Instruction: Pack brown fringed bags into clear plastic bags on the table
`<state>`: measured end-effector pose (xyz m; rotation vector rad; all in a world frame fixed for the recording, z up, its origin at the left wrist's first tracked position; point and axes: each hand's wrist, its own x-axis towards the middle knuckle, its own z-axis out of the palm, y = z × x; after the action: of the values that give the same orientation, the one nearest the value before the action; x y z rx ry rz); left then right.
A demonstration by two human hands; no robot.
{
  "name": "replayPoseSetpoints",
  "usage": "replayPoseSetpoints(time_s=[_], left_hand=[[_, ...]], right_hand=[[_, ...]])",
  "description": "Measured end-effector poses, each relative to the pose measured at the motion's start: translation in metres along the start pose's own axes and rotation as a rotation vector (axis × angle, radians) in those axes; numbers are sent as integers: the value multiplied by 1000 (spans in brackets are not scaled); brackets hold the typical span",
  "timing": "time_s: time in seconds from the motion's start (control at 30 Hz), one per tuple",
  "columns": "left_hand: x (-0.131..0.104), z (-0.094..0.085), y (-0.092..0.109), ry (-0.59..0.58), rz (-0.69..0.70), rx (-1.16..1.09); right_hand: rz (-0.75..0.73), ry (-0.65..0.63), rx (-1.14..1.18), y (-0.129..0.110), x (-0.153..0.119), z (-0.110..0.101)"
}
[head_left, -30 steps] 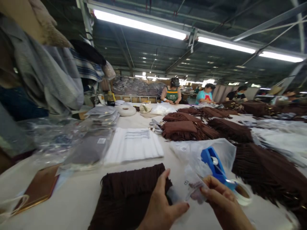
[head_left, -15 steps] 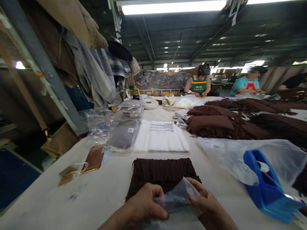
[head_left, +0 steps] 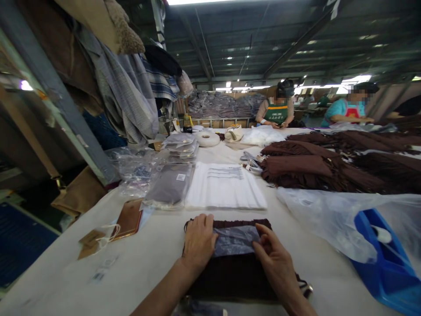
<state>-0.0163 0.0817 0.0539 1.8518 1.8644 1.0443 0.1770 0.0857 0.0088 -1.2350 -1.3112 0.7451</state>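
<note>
Between your hands, the clear plastic bag point(head_left: 234, 240) lies flat on the folded brown garment point(head_left: 235, 274); your left hand point(head_left: 198, 240) and right hand point(head_left: 275, 262) pinch its ends apart, keeping it taut.

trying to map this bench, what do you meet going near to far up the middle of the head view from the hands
left hand and right hand on a clear plastic bag over the folded brown garment → white folded stack → white tape roll → shelf of grey packed goods
</note>
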Motion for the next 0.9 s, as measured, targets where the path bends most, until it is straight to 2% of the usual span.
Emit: replayPoseSetpoints(time_s=[0.07, 0.13, 0.17, 0.23, 0.3, 0.37, 0.43, 0.5, 0.57, 0.63, 0.7, 0.73, 0.83, 0.9], left_hand=[[-5, 5, 4, -33, 290, 237], [-10, 13, 7, -134, 552, 379], [-12, 17, 7, -176, 617, 381], [-13, 24, 3, -203, 650, 341], [-15, 28, -2, -194, 635, 293], [-16, 29, -7, -206, 629, 252], [-19, 28, -10, -228, 610, 239], [-21, 28, -10, -249, 576, 239], [-22, 27, -8, -283, 551, 216], [-22, 21, -7, -350, 546, 151], [-22, 5, -11, -374, 494, 68], [-23, -7, -14, -344, 438, 31], [-40, -55, -28, -125, 173, 7], [-67, -83, -38, -17, -27, 73]], right_hand=[[-104, 12, -147, 7, -3, 3], [-177, 18, -219, 11, -5, 2], [-203, 15, -243, 13, -6, 1], [-240, 7, -279, 15, -6, -5], [-269, 20, -341, 15, -5, -13], [-321, 88, -443, 11, -6, -20], [-452, 152, -521, 3, -6, -21], [-639, 94, -573, -4, -7, -13], [-797, -38, -650, -4, -8, 1], [-873, -118, -767, 5, -12, 16], [-899, -125, -843, 16, -16, 26], [-901, -124, -860, 21, -18, 30], [-891, -119, -844, 28, -20, 32], [-893, -110, -818, 27, -19, 30]])
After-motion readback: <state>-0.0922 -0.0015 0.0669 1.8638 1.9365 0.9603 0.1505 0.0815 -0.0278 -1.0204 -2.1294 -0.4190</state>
